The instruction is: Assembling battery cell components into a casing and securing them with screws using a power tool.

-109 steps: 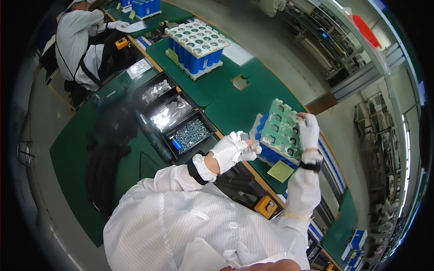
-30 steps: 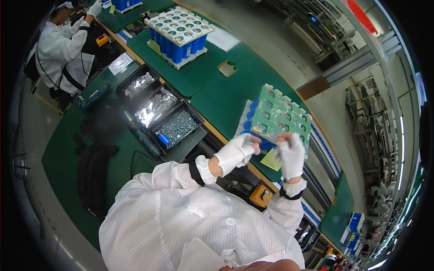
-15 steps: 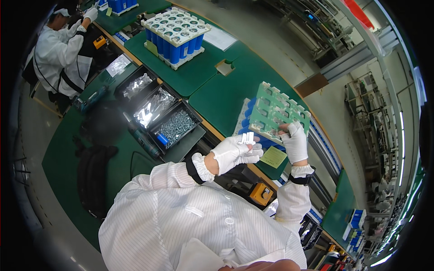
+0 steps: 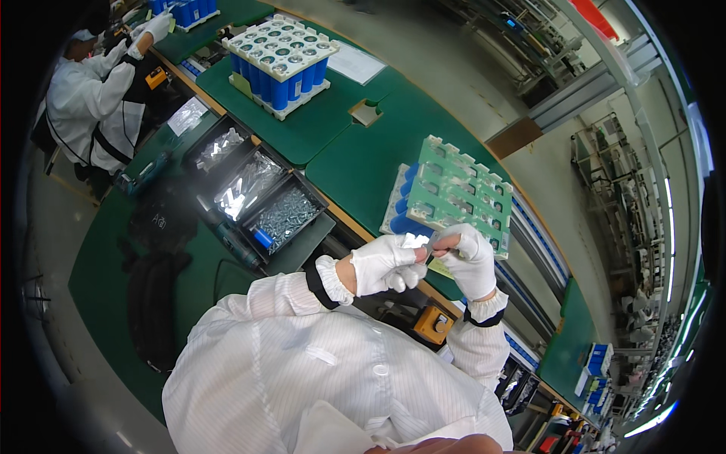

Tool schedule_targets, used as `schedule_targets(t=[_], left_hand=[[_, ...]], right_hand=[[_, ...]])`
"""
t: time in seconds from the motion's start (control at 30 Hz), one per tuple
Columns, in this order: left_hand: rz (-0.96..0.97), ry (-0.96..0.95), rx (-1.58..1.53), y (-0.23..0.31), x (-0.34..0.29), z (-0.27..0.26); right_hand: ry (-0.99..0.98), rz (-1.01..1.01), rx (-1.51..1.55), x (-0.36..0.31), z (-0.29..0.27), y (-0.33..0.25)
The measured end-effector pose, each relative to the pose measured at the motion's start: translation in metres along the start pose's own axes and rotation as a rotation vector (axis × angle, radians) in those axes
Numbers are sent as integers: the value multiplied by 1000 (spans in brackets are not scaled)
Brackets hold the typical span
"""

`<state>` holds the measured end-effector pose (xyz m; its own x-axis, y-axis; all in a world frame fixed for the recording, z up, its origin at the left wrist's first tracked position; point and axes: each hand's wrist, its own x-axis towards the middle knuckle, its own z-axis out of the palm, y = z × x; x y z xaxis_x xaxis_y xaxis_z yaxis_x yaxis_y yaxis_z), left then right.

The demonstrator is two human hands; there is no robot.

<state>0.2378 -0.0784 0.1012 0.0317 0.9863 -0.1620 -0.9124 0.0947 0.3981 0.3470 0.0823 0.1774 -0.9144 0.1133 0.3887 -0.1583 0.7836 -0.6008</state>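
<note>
My left hand (image 4: pixel 378 266), in a white fingertip-less glove, is closed around a few shiny flat metal strips (image 4: pixel 413 240). Thumb and forefinger of my right hand (image 4: pixel 473 266), gloved the same way, pinch at a small metal strip (image 4: pixel 432 244) right beside the left fingertips. Just beyond both hands stands a block of blue cylindrical cells (image 4: pixel 404 222) topped by a green slotted plate (image 4: pixel 461 185). A yellow-green paper slip (image 4: pixel 439 266) shows partly behind my hands.
Left of the block, black bins hold screws (image 4: pixel 291 216) and metal strips (image 4: pixel 248 185). Another cell block with a white holder (image 4: pixel 281 49) stands farther back on the green bench (image 4: pixel 333 163). An orange box (image 4: pixel 433 324) sits below the bench edge. A co-worker (image 4: pixel 94 98) works at far left.
My right hand has come off the green plate and moved left and nearer to meet my left hand. The left fingers have curled in around the strips. The whole view has shifted slightly.
</note>
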Motion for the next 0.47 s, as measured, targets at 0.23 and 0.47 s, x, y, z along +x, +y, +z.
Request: schedule_targets(t=[0.23, 0.47], left_hand=[[74, 122, -37, -3, 4, 0], [101, 35, -13, -3, 2, -7]], right_hand=[[378, 737, 84, 36, -68, 98], [200, 647, -497, 49, -77, 143]])
